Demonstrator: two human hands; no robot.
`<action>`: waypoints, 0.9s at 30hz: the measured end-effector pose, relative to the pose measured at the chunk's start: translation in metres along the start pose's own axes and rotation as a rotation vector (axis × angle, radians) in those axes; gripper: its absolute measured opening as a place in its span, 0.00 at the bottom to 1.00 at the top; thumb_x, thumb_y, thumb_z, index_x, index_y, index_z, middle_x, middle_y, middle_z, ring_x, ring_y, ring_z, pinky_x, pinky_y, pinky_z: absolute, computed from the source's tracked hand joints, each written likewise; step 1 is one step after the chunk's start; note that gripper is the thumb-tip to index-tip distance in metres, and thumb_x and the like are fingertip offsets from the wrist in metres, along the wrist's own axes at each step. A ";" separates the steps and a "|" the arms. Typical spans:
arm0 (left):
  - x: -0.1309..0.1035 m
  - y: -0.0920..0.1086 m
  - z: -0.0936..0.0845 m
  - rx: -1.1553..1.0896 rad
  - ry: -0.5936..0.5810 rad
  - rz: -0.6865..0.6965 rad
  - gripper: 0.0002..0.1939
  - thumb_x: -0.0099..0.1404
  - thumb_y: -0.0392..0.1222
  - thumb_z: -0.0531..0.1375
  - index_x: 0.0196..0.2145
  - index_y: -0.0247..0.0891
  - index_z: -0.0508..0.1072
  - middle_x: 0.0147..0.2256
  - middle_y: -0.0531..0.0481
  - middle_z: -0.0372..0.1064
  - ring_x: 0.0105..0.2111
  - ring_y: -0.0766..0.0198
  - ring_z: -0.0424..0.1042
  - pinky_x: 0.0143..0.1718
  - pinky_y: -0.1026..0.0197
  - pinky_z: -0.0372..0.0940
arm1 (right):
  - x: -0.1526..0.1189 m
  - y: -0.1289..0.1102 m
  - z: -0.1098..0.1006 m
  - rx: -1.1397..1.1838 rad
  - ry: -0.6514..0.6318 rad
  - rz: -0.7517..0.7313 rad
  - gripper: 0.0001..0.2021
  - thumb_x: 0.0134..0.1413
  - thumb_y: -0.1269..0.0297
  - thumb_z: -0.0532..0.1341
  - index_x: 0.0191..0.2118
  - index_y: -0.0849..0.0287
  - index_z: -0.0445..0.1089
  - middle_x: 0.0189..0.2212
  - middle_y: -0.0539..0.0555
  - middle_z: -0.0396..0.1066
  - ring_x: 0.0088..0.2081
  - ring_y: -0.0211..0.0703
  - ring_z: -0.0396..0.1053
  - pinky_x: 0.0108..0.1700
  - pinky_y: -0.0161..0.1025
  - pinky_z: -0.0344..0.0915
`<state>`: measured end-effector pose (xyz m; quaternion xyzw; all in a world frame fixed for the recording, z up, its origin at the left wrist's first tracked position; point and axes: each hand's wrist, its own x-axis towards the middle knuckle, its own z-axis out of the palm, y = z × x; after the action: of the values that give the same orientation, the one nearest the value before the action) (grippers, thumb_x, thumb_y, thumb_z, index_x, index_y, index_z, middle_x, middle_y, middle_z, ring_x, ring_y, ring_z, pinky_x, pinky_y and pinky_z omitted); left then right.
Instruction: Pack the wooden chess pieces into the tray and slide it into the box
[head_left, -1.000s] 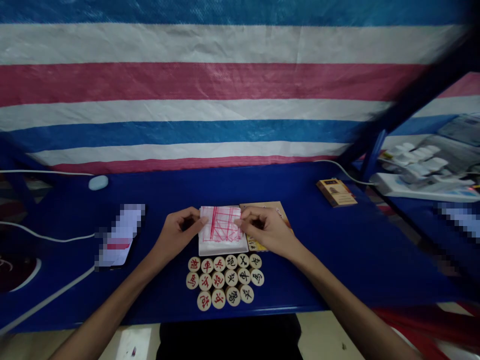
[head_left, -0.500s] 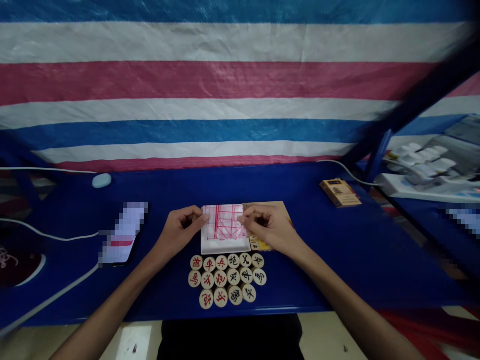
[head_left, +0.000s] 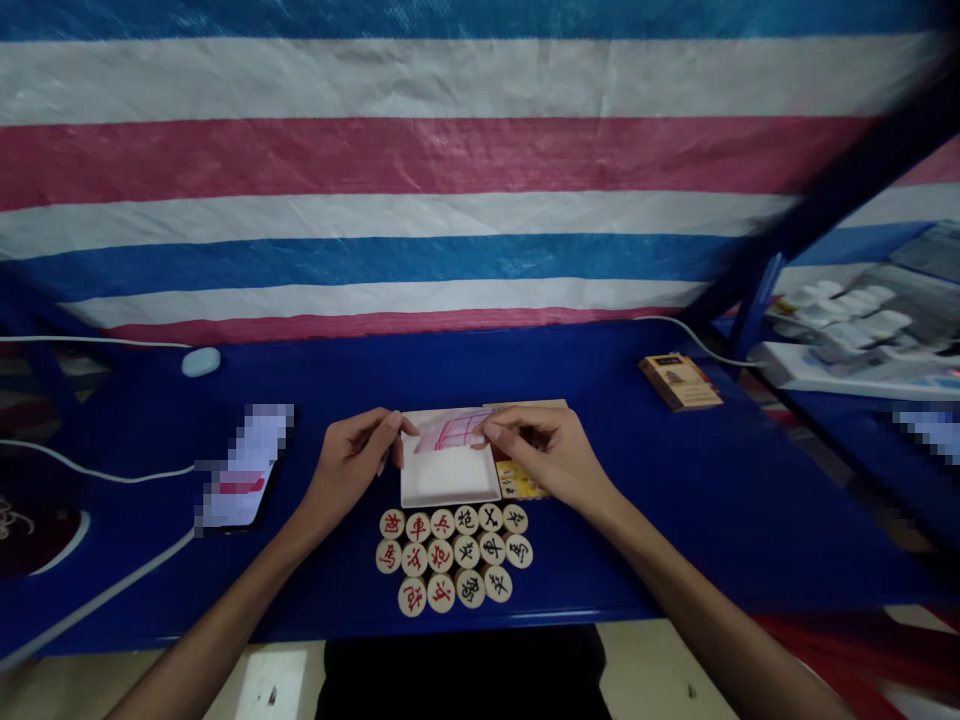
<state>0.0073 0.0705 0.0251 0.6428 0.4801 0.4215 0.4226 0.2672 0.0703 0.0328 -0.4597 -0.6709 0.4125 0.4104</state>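
A thin white chessboard sheet with red printed lines is tilted above the back of a shallow white tray. My left hand is at the sheet's left edge, thumb and fingers drawn together on its pale margin. On the right edge, my right hand pinches the sheet between thumb and fingers. Nearer me, round wooden Chinese chess pieces stand in three rows, red characters on the left and black on the right. A yellow printed card or box lies partly hidden under my right hand.
A phone lies to the left, with white cables by it. A pale blue rounded case is behind it. A small tan box sits at the back right of the blue table. Further right is a white power strip.
The chessboard sheet has tilted and drawn up toward the tray's back, so more of the tray's white surface shows. My left fingers have shifted slightly. The pieces have stayed in place.
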 end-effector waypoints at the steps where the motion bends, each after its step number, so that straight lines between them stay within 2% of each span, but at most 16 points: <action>1: 0.001 -0.001 0.000 0.031 0.038 0.006 0.16 0.72 0.52 0.58 0.38 0.40 0.79 0.21 0.53 0.69 0.19 0.69 0.61 0.22 0.64 0.55 | 0.000 0.001 0.001 -0.014 0.025 -0.007 0.11 0.60 0.54 0.64 0.34 0.54 0.80 0.35 0.54 0.81 0.33 0.43 0.75 0.33 0.40 0.67; 4: 0.002 -0.002 -0.001 0.078 0.098 0.005 0.17 0.72 0.52 0.58 0.30 0.39 0.76 0.21 0.54 0.68 0.21 0.69 0.62 0.24 0.65 0.56 | -0.003 0.001 0.002 -0.025 0.096 -0.075 0.09 0.59 0.55 0.65 0.35 0.53 0.80 0.36 0.54 0.81 0.35 0.45 0.76 0.35 0.42 0.70; 6: 0.002 -0.001 -0.001 0.077 0.060 -0.013 0.25 0.72 0.54 0.56 0.22 0.38 0.71 0.18 0.53 0.66 0.20 0.69 0.61 0.24 0.65 0.55 | -0.005 -0.001 0.002 -0.023 0.119 -0.145 0.08 0.59 0.57 0.66 0.36 0.53 0.80 0.36 0.54 0.81 0.38 0.47 0.77 0.39 0.44 0.72; 8: 0.000 0.001 -0.001 0.071 -0.032 -0.039 0.30 0.74 0.56 0.53 0.18 0.38 0.70 0.16 0.52 0.65 0.18 0.68 0.60 0.22 0.64 0.54 | -0.007 -0.004 0.002 -0.016 0.114 -0.214 0.06 0.59 0.60 0.66 0.37 0.51 0.81 0.37 0.53 0.81 0.40 0.48 0.78 0.41 0.46 0.73; 12: -0.004 0.005 -0.001 -0.016 -0.268 -0.130 0.36 0.76 0.59 0.45 0.17 0.37 0.72 0.14 0.51 0.63 0.16 0.69 0.55 0.21 0.62 0.50 | -0.009 -0.010 0.001 0.021 0.046 -0.317 0.06 0.59 0.65 0.65 0.39 0.49 0.81 0.34 0.52 0.81 0.38 0.46 0.78 0.41 0.46 0.72; 14: -0.004 0.006 0.000 -0.062 -0.291 -0.146 0.35 0.75 0.60 0.46 0.17 0.38 0.70 0.13 0.52 0.58 0.16 0.69 0.52 0.20 0.62 0.49 | -0.009 -0.012 0.001 0.047 -0.012 -0.347 0.07 0.59 0.67 0.65 0.39 0.49 0.81 0.32 0.51 0.80 0.35 0.44 0.77 0.38 0.44 0.71; 16: -0.003 0.007 0.000 -0.091 -0.254 -0.136 0.28 0.73 0.59 0.52 0.21 0.38 0.71 0.15 0.54 0.58 0.16 0.70 0.54 0.20 0.63 0.49 | -0.009 -0.013 0.001 0.059 -0.058 -0.355 0.07 0.59 0.66 0.64 0.39 0.48 0.80 0.30 0.50 0.79 0.32 0.43 0.74 0.36 0.44 0.70; 18: -0.001 0.006 0.000 -0.137 -0.203 -0.131 0.19 0.69 0.55 0.61 0.27 0.39 0.72 0.19 0.56 0.61 0.17 0.71 0.55 0.19 0.65 0.49 | -0.009 -0.013 0.000 0.048 -0.057 -0.344 0.07 0.60 0.64 0.63 0.38 0.49 0.80 0.29 0.51 0.78 0.31 0.43 0.72 0.35 0.45 0.68; 20: 0.001 0.004 0.000 -0.193 -0.153 -0.134 0.14 0.66 0.51 0.65 0.30 0.39 0.72 0.20 0.57 0.62 0.17 0.72 0.57 0.19 0.66 0.49 | -0.009 -0.012 0.000 0.035 -0.039 -0.296 0.06 0.61 0.61 0.63 0.36 0.50 0.79 0.30 0.51 0.77 0.31 0.43 0.71 0.35 0.44 0.66; 23: 0.002 0.000 0.001 -0.247 -0.124 -0.139 0.14 0.66 0.49 0.65 0.30 0.40 0.69 0.19 0.58 0.61 0.16 0.72 0.58 0.18 0.67 0.48 | -0.008 -0.007 0.004 0.060 -0.003 -0.146 0.06 0.60 0.58 0.65 0.34 0.53 0.75 0.29 0.50 0.74 0.28 0.39 0.67 0.31 0.40 0.62; 27: 0.001 -0.002 0.002 -0.208 -0.192 -0.124 0.15 0.66 0.49 0.65 0.28 0.39 0.67 0.20 0.56 0.63 0.19 0.71 0.61 0.20 0.66 0.52 | -0.001 0.003 0.010 0.189 0.030 0.039 0.13 0.53 0.58 0.70 0.38 0.54 0.66 0.24 0.45 0.67 0.24 0.34 0.59 0.25 0.36 0.54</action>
<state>0.0088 0.0715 0.0230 0.6023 0.4299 0.3786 0.5560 0.2585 0.0687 0.0265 -0.4381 -0.6136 0.4749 0.4539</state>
